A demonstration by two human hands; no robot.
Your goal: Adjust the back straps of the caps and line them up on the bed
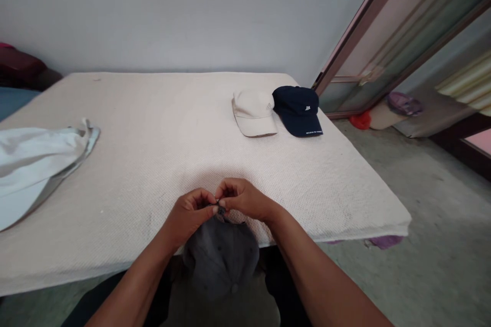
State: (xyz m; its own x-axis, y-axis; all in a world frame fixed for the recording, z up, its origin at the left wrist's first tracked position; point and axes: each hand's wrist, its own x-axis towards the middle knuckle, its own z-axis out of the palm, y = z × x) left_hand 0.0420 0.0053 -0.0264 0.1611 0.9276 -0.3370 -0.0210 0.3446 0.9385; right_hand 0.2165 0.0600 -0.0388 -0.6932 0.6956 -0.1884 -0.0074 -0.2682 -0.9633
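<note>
Head view: at far left, a pale cap [36, 163] lies on the bed [153, 127]. Toward the middle, the left hand [194, 214] pinches the strap [220, 209] of a grey cap [224, 255] between thumb and fingers; the right hand [245, 199] pinches the same strap, the fingertips of both close together. The grey cap hangs below the hands at the bed's near edge, above the floor. Farther back on the bed, a cream cap [255, 112] sits touching a navy cap [297, 110], both brims toward the near side.
</note>
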